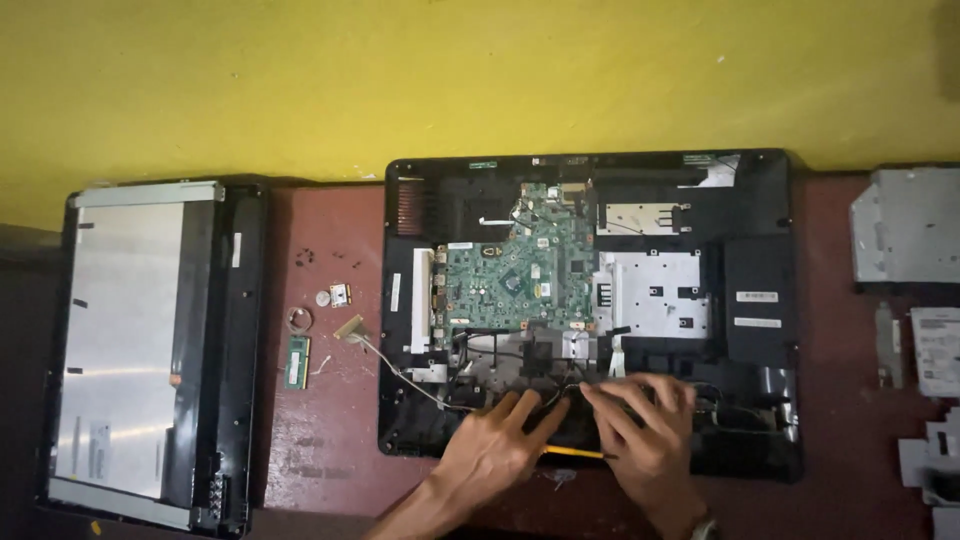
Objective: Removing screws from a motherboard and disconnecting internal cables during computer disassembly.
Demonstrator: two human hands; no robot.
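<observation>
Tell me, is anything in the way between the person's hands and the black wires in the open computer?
Nothing visible is. Both the left hand and the right hand already rest on the black wires along the lower edge of the open computer case. A yellow-handled tool lies beneath the hands, not between.

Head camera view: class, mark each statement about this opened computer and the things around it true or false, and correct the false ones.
1. Both hands rest at the near edge of the open computer chassis. True: the left hand and right hand meet over the black cables.
2. The green circuit board lies outside the chassis. False: it sits inside, in the upper middle.
3. A small green memory stick lies on the red table left of the chassis. True.
4. The wall behind is blue. False: it is yellow.
5. The display panel lies right of the chassis. False: it lies at the far left.
</observation>
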